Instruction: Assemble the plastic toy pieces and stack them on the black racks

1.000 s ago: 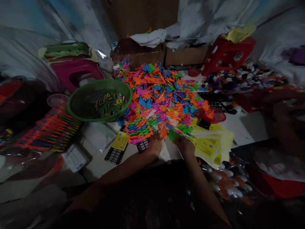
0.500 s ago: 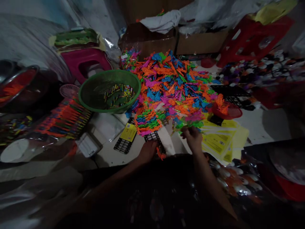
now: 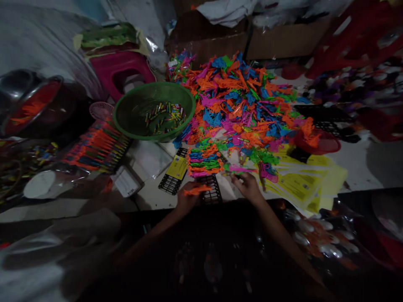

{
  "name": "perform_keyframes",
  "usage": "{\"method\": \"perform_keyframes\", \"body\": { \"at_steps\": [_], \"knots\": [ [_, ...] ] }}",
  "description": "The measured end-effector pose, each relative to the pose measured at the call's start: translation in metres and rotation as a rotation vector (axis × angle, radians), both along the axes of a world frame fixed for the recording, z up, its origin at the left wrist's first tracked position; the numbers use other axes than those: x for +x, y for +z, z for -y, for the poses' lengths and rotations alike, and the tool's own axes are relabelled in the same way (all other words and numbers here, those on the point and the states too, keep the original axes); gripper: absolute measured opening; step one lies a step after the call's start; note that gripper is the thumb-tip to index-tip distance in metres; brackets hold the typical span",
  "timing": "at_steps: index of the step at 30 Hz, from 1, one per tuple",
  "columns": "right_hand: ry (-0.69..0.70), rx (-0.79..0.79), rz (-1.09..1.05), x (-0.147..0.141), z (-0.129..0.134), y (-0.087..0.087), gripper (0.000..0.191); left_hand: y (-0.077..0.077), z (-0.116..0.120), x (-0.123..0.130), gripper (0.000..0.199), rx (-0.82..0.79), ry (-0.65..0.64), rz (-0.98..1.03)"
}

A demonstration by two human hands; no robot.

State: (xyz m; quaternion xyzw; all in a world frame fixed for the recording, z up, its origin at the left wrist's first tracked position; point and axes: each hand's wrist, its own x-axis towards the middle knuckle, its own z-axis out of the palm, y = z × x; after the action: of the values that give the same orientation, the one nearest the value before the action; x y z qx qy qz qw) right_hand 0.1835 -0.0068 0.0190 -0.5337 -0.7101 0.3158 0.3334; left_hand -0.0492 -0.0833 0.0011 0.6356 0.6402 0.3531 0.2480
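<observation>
My left hand (image 3: pixel 186 198) is closed around an orange plastic figure (image 3: pixel 198 190), which sticks out to the right over a black grid tray (image 3: pixel 212 193). At the tray's far end, small plastic figures (image 3: pixel 204 162) in orange, green, blue and pink lie side by side in rows. My right hand (image 3: pixel 248 187) is at the right of the tray with its fingertips pinched together; whatever is between them is too dark and small to make out. Just beyond those fingers lie a pink figure (image 3: pixel 241 169) and several green figures (image 3: pixel 263 156).
A big heap of coloured plastic figures (image 3: pixel 233 100) covers the table's middle. Left of it stands a green basin (image 3: pixel 118 121) with small striped tubes inside. A second black tray with a yellow card (image 3: pixel 176 167) lies nearby. Yellow printed sheets (image 3: pixel 299 182) and a red basket (image 3: pixel 330 144) are at right.
My left hand has moved left, and the orange figure in it now points rightward instead of hanging down. My right hand has come back from the green figures toward the tray. The camera view has shifted.
</observation>
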Motion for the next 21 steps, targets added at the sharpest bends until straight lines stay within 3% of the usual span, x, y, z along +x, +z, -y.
{"method": "perform_keyframes", "body": {
  "at_steps": [2,4,10,14,16,21],
  "knots": [
    [0.072,-0.003,-0.010,-0.008,0.008,-0.005,0.029,-0.003,-0.004,-0.002,0.019,-0.093,0.189,-0.032],
    [0.100,-0.017,-0.031,-0.013,0.010,-0.013,0.030,-0.005,-0.010,-0.003,0.018,-0.167,0.265,-0.079],
    [0.108,0.004,0.014,-0.003,0.012,-0.016,0.031,-0.006,-0.016,-0.007,0.018,-0.193,0.219,-0.192],
    [0.338,0.059,0.120,-0.006,0.009,-0.009,0.029,-0.006,-0.017,-0.009,0.020,-0.194,0.207,-0.259],
    [0.394,0.081,0.211,-0.012,0.004,-0.008,0.029,-0.005,-0.019,-0.009,0.022,-0.209,0.185,-0.274],
    [0.376,0.007,0.508,-0.023,-0.005,-0.007,0.027,0.002,-0.022,-0.003,0.027,-0.234,0.148,-0.285]
  ]
}}
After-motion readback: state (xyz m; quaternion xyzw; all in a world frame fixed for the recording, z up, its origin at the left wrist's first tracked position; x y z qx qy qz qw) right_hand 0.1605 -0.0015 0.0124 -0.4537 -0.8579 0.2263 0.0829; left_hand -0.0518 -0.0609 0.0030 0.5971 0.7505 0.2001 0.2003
